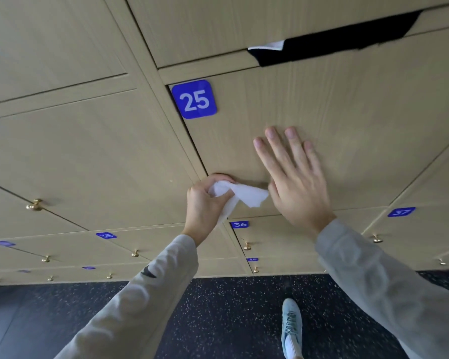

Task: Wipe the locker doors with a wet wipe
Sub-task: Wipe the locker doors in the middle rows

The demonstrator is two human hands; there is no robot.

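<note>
A person in pale grey long sleeves faces a wall of light wood-grain lockers, both arms raised toward the light wood-grain locker door (322, 104) marked by a blue rounded-square plate with a white 25 (194, 99). The left hand (205, 203) has its fingers curled around a crumpled white wet wipe (241, 194), gripping it at the door's lower left corner, close to the dark seam where the door meets the frame. The wipe is bunched in the fist; a loose flap sticks out to the right, its tip just beside the heel of the right hand, and a strip hangs down under the left palm. The right hand (293, 177) lies flat on the door with fingers straight and slightly spread, holding nothing.

The wipe looks soft, wrinkled and plain white.

Most of the door's face, above and to the right of the hands, is bare. At its top edge, a black piece of fabric with a white patch (329, 45) pokes out of the gap. Lower lockers carry small blue number plates and small brass knobs (35, 204). Below is a dark speckled floor (218, 320) and one light blue sneaker (292, 325).
</note>
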